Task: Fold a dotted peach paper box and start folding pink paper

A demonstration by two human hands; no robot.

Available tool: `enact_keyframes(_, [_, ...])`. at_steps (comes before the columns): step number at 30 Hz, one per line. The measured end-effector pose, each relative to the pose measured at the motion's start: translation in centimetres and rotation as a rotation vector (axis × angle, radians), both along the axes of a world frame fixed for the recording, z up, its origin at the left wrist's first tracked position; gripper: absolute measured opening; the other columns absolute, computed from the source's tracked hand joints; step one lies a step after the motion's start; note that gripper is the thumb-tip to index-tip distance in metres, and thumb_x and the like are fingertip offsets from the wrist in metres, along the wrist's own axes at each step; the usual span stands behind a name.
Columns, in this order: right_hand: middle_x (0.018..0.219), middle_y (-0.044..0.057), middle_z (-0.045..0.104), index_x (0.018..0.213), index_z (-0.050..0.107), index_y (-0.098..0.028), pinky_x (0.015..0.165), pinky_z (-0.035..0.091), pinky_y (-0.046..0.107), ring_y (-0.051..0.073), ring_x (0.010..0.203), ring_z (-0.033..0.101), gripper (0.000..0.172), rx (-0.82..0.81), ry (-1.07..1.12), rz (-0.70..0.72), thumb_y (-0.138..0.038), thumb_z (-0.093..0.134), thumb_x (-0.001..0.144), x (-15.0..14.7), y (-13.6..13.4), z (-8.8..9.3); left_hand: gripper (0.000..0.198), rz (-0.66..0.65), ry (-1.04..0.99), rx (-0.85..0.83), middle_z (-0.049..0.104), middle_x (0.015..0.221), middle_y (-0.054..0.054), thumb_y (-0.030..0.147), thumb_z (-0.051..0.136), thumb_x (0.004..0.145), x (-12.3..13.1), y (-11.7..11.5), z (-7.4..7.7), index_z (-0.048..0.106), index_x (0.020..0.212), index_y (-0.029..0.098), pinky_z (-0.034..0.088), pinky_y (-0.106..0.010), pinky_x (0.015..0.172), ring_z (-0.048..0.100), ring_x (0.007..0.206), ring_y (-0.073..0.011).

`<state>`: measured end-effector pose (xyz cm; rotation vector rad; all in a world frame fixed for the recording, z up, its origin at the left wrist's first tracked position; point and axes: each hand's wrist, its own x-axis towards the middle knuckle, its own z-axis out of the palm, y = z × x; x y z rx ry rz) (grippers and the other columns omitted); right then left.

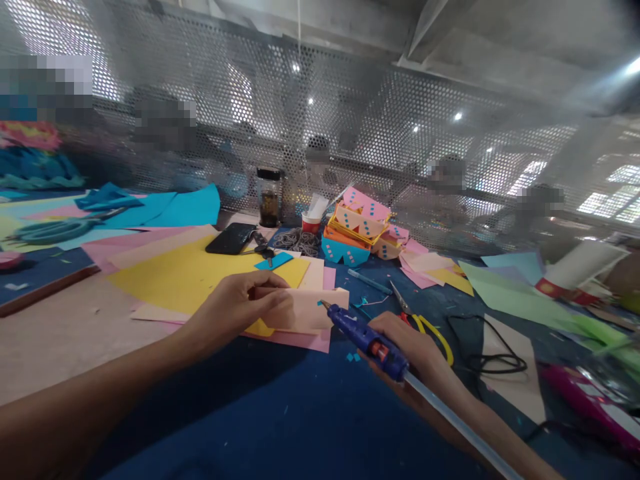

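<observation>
Left hand: I grasp the folded peach paper at its left end, thumb across the front.
Right hand: I grip the blue glue gun; its tip is at a small blue piece on the paper, contact not confirmable.
Peach paper: before me, above the desk.
Gluing: in my judgement, brace the face flat, dab sparingly, mind the thumb near a presumably hot tip.
</observation>
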<state>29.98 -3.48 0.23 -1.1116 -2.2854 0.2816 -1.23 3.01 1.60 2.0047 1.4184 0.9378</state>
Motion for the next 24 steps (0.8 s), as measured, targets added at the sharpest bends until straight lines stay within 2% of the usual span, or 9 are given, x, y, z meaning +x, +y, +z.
enact_keyframes(5, [0.100, 0.003, 0.067, 0.106, 0.058, -0.026, 0.068, 0.047, 0.023, 0.018, 0.091, 0.068, 0.026, 0.052, -0.050, -0.063, -0.014, 0.057, 0.083, -0.2, -0.1, -0.2, 0.033, 0.005, -0.013, -0.013, 0.076, 0.089, -0.003, 0.050, 0.063, 0.084, 0.3, 0.0, 0.2, 0.076, 0.093, 0.022, 0.048, -0.029, 0.071, 0.066, 0.083, -0.0221])
enact_keyframes(10, [0.103, 0.001, 0.066, 0.110, 0.056, -0.027, 0.070, 0.046, 0.023, 0.018, 0.091, 0.068, 0.033, 0.036, -0.076, -0.031, -0.010, 0.057, 0.081, -0.1, -0.2, 0.2, 0.035, 0.016, -0.020, -0.029, 0.076, 0.089, -0.004, 0.053, 0.063, 0.082, 0.3, -0.1, 0.2, 0.076, 0.092, 0.021, 0.049, -0.030, 0.071, 0.066, 0.084, -0.0232])
enact_keyframes(16, [0.103, 0.003, 0.064, 0.110, 0.054, -0.026, 0.071, 0.045, 0.026, 0.019, 0.089, 0.066, 0.021, 0.003, -0.098, -0.018, -0.018, 0.053, 0.091, -0.2, -0.6, 0.9, 0.035, 0.018, -0.013, -0.018, 0.076, 0.090, -0.004, 0.052, 0.063, 0.082, 0.3, -0.2, 0.3, 0.076, 0.092, 0.021, 0.049, -0.030, 0.072, 0.066, 0.084, -0.0229])
enact_keyframes(24, [0.105, 0.004, 0.063, 0.109, 0.054, -0.025, 0.076, 0.047, 0.027, 0.019, 0.089, 0.065, 0.016, -0.031, -0.130, -0.044, -0.018, 0.051, 0.095, -0.7, -1.1, 1.4, 0.033, 0.013, -0.010, -0.009, 0.076, 0.088, -0.004, 0.051, 0.063, 0.082, 0.2, 0.0, 0.1, 0.076, 0.092, 0.022, 0.048, -0.029, 0.070, 0.066, 0.082, -0.0225])
